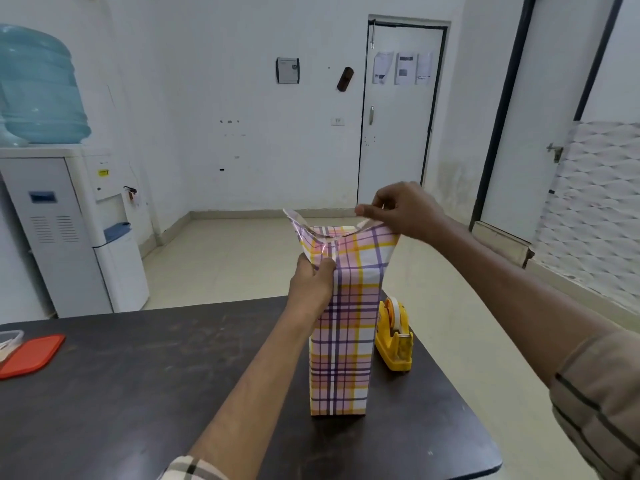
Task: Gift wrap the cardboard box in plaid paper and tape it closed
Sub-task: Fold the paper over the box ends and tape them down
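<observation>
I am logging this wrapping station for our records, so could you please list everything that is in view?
tall plaid-wrapped box: one, pink, yellow and purple, upright on the table, paper top open.
plastic tape dispenser: one, yellow, on the table, just right of the box.
flat plastic lid: one, red, at the table's left edge.
clear plastic container: one, transparent, cut off by the frame beside the lid.
rectangular table: one, dark brown, foreground.
water dispenser: one, white with a blue bottle, by the left wall.
door: one, white, three paper sheets on it, back wall.
left hand: one, grips the box's upper left side.
right hand: one, pinches the paper top's right corner.
</observation>
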